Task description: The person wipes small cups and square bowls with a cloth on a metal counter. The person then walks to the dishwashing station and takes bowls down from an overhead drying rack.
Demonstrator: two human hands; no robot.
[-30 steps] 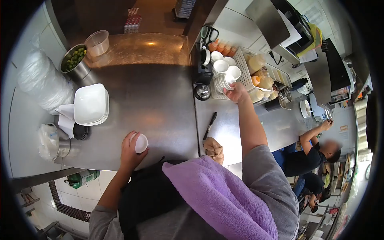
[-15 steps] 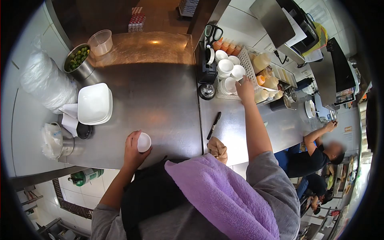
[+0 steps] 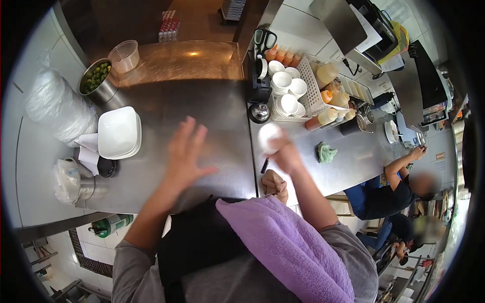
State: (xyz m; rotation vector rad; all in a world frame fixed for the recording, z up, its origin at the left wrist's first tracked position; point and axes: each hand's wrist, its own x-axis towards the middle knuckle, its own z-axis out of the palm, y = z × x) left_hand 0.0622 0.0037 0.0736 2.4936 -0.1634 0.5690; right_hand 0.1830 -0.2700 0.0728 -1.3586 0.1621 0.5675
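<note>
Over the steel counter (image 3: 217, 116), a small white sauce bowl (image 3: 269, 136) is gripped in the right hand (image 3: 287, 155), with the fingers closed about its near side; their exact placement is blurred, and whether a second bowl is nested within cannot be told. The bowl is seen near the call bell (image 3: 259, 113) and the black marker (image 3: 265, 165), apart from the stacked white bowls (image 3: 288, 103). Nothing is held by the left hand (image 3: 186, 159), which is spread wide open above the counter, its fingers well apart.

Judged by its look, the bowl should be found light, stiff and smooth, rather slippery if wet, and liable to chip if it is ceramic. It is best taken by the outer wall just under the rim, with only gentle pressure applied.
</note>
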